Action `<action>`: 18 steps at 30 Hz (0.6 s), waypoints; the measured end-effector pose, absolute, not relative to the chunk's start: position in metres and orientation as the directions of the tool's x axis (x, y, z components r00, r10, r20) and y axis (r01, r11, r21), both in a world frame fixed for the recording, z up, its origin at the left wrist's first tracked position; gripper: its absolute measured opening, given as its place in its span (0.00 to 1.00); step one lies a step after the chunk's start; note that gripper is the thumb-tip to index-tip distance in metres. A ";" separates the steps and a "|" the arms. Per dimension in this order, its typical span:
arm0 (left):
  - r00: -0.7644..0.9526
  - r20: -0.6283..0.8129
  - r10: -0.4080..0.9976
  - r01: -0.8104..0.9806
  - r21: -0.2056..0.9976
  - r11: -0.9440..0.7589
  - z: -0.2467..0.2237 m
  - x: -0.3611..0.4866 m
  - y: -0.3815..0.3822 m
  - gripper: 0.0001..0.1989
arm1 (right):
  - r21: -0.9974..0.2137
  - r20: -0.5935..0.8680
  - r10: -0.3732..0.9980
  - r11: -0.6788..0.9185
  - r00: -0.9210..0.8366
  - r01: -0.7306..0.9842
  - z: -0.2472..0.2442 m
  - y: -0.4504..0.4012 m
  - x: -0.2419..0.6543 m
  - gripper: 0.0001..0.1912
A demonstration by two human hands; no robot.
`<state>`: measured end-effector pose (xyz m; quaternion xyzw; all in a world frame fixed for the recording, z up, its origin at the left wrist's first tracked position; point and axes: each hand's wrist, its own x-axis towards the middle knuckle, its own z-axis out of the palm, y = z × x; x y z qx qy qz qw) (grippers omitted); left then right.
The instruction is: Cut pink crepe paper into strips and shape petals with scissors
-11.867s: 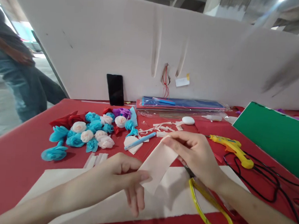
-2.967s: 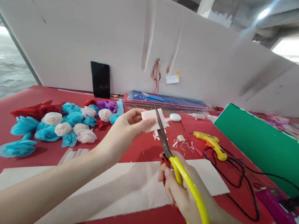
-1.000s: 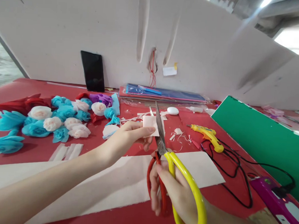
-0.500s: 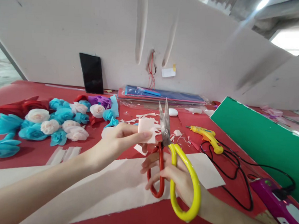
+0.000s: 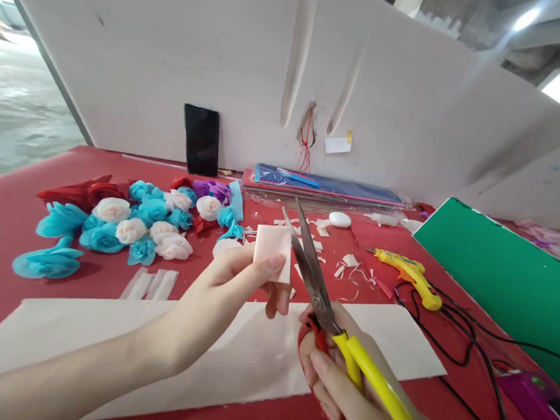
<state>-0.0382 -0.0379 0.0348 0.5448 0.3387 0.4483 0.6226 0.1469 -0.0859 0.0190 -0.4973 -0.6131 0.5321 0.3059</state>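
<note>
Between the thumb and fingers of my left hand [image 5: 244, 275] is a small folded piece of pale pink paper [image 5: 272, 245], held upright. My right hand [image 5: 340, 374] grips scissors [image 5: 319, 299] with one red and one yellow handle. The blades are slightly apart and point up, just right of the folded paper without visibly touching it. Under both hands lies a long pale paper strip [image 5: 154, 361]. Paper scraps [image 5: 350, 261] are scattered on the red table behind the hands.
Blue, white, red and purple paper flowers [image 5: 153, 211] cluster at the left. A yellow glue gun [image 5: 412, 273] with a black cord lies right, by a green board [image 5: 500, 283] and a purple power strip [image 5: 530, 400]. A black phone [image 5: 202, 140] leans on the back wall.
The scissors have drawn away from the folded paper and tilted, their blades closing somewhat. The fringed right edge of the paper is gone, leaving a narrower piece. The view has turned left.
</note>
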 end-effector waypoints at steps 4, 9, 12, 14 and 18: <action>0.322 0.090 0.943 -0.139 0.989 -0.047 0.036 -0.037 -0.038 0.18 | -0.937 -0.179 0.917 -0.048 -0.357 0.347 0.027 -0.088 0.145 0.13; 0.319 0.131 0.939 -0.103 0.989 -0.103 0.039 -0.036 -0.040 0.17 | -0.924 -0.222 0.917 -0.089 -0.331 0.372 0.023 -0.090 0.144 0.11; 0.303 0.123 0.945 -0.038 0.992 -0.117 0.040 -0.035 -0.042 0.18 | -0.916 -0.226 0.924 -0.093 -0.309 0.391 0.020 -0.091 0.144 0.11; 0.292 0.121 0.949 0.007 0.992 -0.129 0.040 -0.034 -0.042 0.19 | -0.910 -0.231 0.926 -0.098 -0.297 0.403 0.018 -0.092 0.144 0.11; 0.290 0.133 0.948 0.040 0.988 -0.151 0.042 -0.030 -0.044 0.21 | -0.909 -0.250 0.924 -0.122 -0.289 0.398 0.014 -0.095 0.144 0.12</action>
